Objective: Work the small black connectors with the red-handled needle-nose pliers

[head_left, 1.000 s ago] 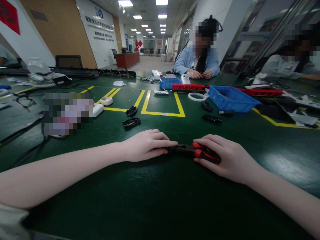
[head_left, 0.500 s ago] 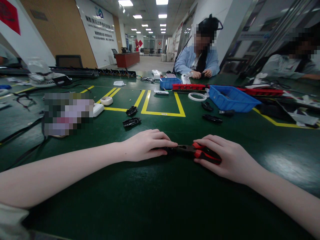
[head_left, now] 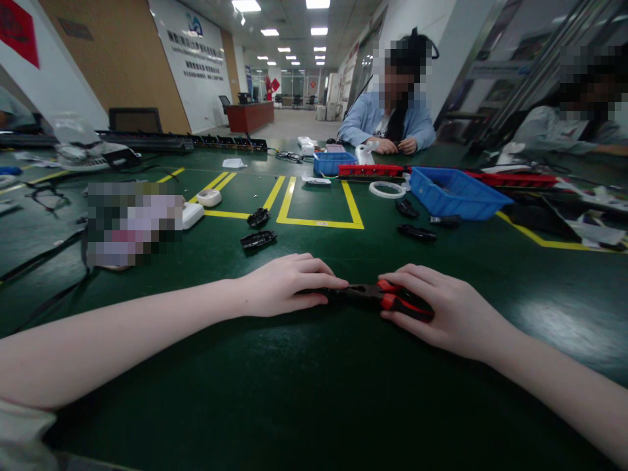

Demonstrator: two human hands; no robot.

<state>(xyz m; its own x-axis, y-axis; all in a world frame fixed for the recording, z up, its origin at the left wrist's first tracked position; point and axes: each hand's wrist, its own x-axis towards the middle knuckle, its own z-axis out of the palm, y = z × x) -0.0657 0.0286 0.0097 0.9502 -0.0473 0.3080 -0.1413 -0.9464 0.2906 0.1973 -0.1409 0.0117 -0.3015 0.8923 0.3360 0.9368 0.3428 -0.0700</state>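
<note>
In my right hand (head_left: 441, 307) is a pair of pliers (head_left: 367, 296) with red and black handles, its jaws pointing left. My left hand (head_left: 294, 284) is closed over a small black part (head_left: 334, 294), most of which is hidden under the fingers. The plier tips meet this part beside my left fingertips; whether the jaws grip it I cannot tell. Both hands rest low over the green table (head_left: 314, 392). Beyond my left hand lie two black plastic shells (head_left: 258, 240), apart from it.
Further right lie several black pieces (head_left: 417, 233) near a blue bin (head_left: 458, 195) and a white ring (head_left: 387, 190). A smaller blue bin (head_left: 333, 162) stands behind. On the left are a white box (head_left: 192, 215), a tape roll (head_left: 209, 197) and black straps (head_left: 53, 288). A person (head_left: 387, 124) sits opposite.
My hands and the pliers stay almost in the same place. The person opposite has shifted slightly.
</note>
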